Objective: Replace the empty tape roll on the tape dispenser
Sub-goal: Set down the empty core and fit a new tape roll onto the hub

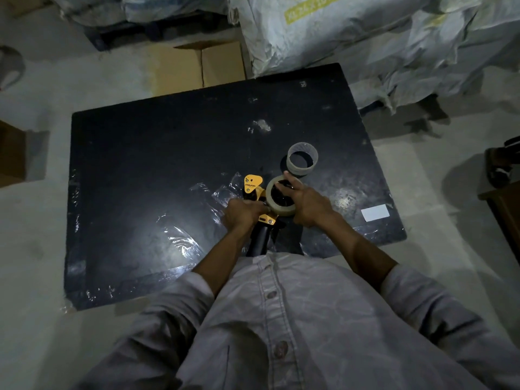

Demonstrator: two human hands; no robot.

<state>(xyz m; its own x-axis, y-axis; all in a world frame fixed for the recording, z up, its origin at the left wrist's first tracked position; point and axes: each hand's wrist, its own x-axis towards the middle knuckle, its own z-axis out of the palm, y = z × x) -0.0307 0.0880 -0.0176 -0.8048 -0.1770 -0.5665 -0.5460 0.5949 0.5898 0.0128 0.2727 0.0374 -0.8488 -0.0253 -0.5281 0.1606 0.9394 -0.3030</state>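
Note:
A yellow and black tape dispenser [253, 186] is held over the black table [157, 164], its black handle pointing back at my body. My left hand [241, 214] is shut around the dispenser's frame just below the yellow head. A full roll of clear tape [272, 199] sits on the dispenser's hub. My right hand [304, 204] grips this roll from the right, two fingers stretched over its top edge. Just beyond my hands, an empty pale tape core [302, 162] stands on its end on the table.
Crumpled clear film [180, 240] lies on the table near my hands, and a white label [375, 213] sits at its right edge. Cardboard boxes [197, 66] and large white sacks [365, 38] stand behind the table. Pale floor surrounds it.

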